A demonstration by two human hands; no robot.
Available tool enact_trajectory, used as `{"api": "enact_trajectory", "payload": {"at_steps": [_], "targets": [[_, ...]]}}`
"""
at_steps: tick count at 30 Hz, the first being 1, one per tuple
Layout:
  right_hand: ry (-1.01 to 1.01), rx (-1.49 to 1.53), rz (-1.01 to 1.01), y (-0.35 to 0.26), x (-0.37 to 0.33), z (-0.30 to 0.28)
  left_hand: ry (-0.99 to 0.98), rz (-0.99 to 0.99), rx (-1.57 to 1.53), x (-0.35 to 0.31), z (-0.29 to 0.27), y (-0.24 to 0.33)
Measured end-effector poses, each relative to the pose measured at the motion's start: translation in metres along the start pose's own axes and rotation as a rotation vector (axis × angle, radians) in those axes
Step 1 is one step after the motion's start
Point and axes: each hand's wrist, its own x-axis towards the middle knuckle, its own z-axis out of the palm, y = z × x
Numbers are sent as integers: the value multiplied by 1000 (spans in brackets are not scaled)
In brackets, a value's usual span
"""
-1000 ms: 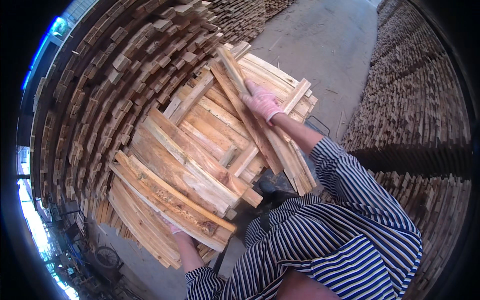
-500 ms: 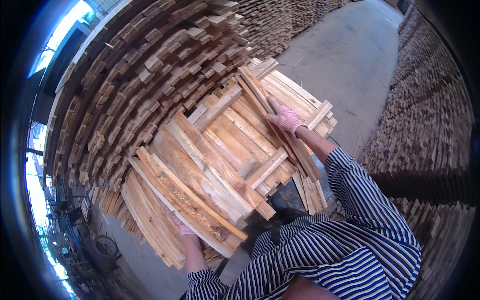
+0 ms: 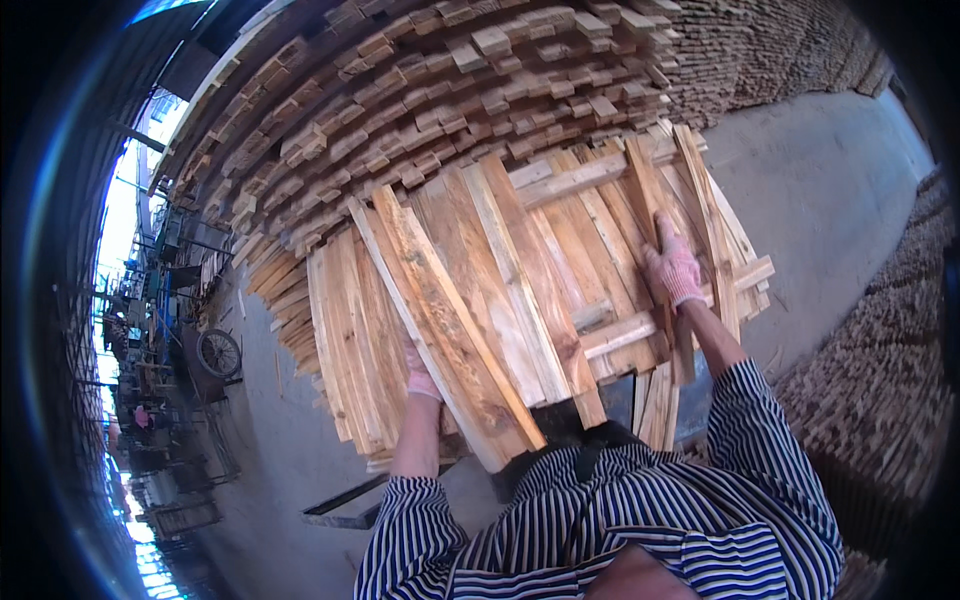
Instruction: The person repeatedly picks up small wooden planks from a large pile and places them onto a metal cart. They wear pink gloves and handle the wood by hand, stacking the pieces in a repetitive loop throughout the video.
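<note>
My left hand (image 3: 420,378), in a pinkish glove, grips the left edge of a long board (image 3: 455,330) with a rough, bark-like strip along it; the board partly covers its fingers. That board lies slanted over the wood pile, its near end close to my body. My right hand (image 3: 676,270), in a pink and white glove, is closed on a narrow plank (image 3: 645,190) on the right part of the pile. Just right of this hand another narrow plank (image 3: 712,235) leans at an angle. Wide pale boards (image 3: 510,290) lie between my hands.
Crosswise battens (image 3: 572,184) lie across the pile. A tall stack of timber (image 3: 440,110) rises directly behind it. More stacked wood (image 3: 850,330) stands at the right, across a grey floor (image 3: 800,170). A wheel (image 3: 218,353) and metal gear are at the left.
The view has swung, so the pile sits further right. Near my right hand, the narrow planks that lay together are now apart, one to each side. My left hand stays at the bark-edged board.
</note>
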Motion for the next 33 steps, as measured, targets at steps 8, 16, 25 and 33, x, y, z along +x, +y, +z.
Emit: {"api": "enact_trajectory", "payload": {"at_steps": [8,16,25,33], "targets": [[-578,631,-95,-182,-92,-17,70,83,-119,32,72,-29],[-529,919,-226,-192,-89,38,73,64,-110,31,95,-21],[-344,605,-236,-164,-68,7,304,-78,245,38,112,-14],[-326,633,-256,-147,-77,6,469,-138,473,4,95,49]]}}
